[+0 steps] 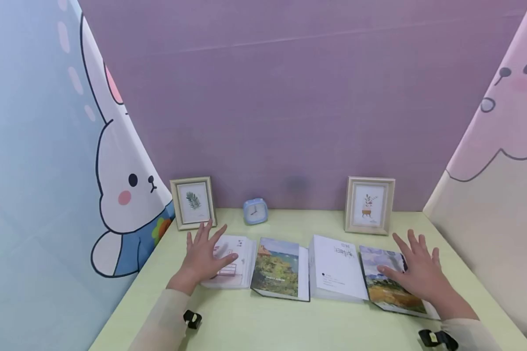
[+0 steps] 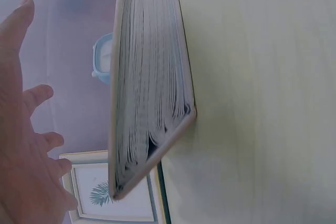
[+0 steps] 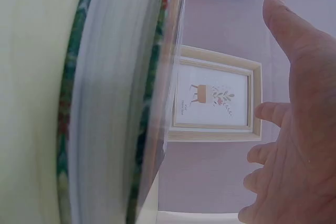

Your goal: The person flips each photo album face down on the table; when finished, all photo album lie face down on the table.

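Four books lay in a row on the pale green desk (image 1: 290, 321), in front of the small blue clock (image 1: 255, 211). The pink-and-white book (image 1: 234, 261), left of the clock, lay flat with its page edges facing right; the left hand (image 1: 203, 257) rested on its cover with fingers spread. Next to it, nearly below the clock, lay the landscape-cover book (image 1: 275, 267), flat and closed. To the right of the clock lay the white book (image 1: 337, 266) with dark lettering, its cover slightly raised. Farthest right lay the book with a sky and yellow-field cover (image 1: 388, 287), slightly angled, under the spread right hand (image 1: 417, 274).
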Demonstrator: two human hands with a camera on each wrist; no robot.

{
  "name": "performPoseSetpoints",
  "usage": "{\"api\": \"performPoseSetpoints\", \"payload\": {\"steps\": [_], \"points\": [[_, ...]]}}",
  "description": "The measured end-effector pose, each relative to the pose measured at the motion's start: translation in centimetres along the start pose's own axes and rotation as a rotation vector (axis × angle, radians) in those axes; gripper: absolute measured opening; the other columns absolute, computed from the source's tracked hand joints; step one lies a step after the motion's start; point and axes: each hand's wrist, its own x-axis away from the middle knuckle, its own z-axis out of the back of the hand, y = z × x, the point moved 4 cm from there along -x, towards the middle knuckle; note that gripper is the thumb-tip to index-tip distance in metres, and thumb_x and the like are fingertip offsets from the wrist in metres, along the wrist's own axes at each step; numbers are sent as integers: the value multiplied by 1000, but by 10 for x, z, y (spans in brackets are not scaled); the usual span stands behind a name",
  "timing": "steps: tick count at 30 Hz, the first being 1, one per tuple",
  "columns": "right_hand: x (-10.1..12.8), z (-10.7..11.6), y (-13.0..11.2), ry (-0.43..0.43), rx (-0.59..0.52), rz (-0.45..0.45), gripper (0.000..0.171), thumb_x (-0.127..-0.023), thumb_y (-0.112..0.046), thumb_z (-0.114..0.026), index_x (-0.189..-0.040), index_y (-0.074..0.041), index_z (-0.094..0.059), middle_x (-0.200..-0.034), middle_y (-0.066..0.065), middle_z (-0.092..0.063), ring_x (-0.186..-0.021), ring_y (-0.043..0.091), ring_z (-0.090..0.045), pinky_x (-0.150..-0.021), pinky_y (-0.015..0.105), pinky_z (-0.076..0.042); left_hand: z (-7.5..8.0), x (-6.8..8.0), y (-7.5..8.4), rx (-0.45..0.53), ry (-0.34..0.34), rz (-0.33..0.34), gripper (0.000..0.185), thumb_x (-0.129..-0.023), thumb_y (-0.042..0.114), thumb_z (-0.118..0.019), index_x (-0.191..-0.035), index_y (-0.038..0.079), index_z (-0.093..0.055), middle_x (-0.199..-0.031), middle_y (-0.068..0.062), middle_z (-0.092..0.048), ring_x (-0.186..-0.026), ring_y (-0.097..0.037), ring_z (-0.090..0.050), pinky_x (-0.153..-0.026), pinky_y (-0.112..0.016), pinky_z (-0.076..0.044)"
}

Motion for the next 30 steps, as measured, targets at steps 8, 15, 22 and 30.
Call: {"api": "performPoseSetpoints", "payload": {"steps": [8, 15, 22, 30], "points": [[7, -2, 0, 0, 2, 4, 108, -90, -61, -74, -167, -8, -20, -167, 38, -2, -151, 59, 11, -110, 79, 19, -6, -3, 9, 40, 17, -38, 98, -85, 84, -60, -163, 29, -39, -173, -17, -17, -159, -42, -7, -121, -74, 1], [10, 2, -1, -2, -28, 0, 107, -91, -59, -74, -167, -6, -19, -168, 35, 3, -153, 54, 14, -111, 77, 20, -9, -7, 29, 93, 30, -70, 94, -88, 78, -63, -163, 26, -40, -173, -16, -17, -158, -42, -12, -122, -73, -1], [15, 4, 3, -10, -60, -4, 102, -92, -55, -75, -163, 1, -26, -167, 38, 3, -153, 54, 15, -113, 78, 16, -15, -10, 50, 159, 57, -106, 89, -90, 69, -69, -161, 22, -43, -170, -20, -23, -157, -44, -18, -124, -70, -4], [23, 6, 4, -7, -119, -15, 97, -95, -49, -74, -161, 4, -28, -167, 38, 1, -154, 51, 14, -114, 77, 14, -25, -13, 76, 233, 63, -135, 82, -92, 57, -73, -160, 22, -45, -169, -18, -27, -155, -43, -22, -126, -66, -8]]}}
